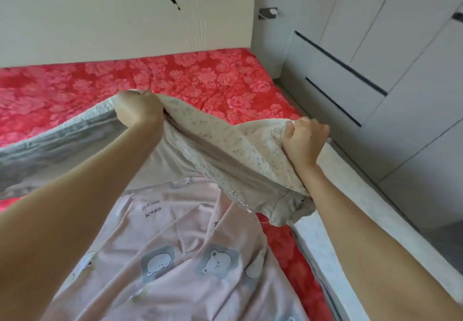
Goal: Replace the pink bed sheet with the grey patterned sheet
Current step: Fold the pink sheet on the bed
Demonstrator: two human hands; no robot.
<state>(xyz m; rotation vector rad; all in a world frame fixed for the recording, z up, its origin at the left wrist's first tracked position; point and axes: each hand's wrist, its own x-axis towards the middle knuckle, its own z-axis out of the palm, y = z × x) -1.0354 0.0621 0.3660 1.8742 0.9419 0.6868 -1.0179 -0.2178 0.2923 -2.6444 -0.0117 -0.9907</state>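
While the pink bear-print sheet [175, 258] lies rumpled nearest, left hand [139, 110] and right hand [304, 140] each clench the grey patterned sheet [225, 150], raised above it. Spreading looks begun; the pink one likely must clear the red floral mattress [200, 77] first, with the headboard [112, 24] beyond and a wardrobe [400, 44] crowding the right.

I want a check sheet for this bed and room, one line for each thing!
Surface: bed with a red flowery cover.
Job's things: pink sheet with bears lies crumpled on the bed; grey sheet is held up above it.
Clutter: nothing seen.
Grippers: left hand and right hand each grip the grey sheet's edge.
Cables: nothing sure; wall fitting too small to tell.
Surroundings: headboard, cupboard with drawers.
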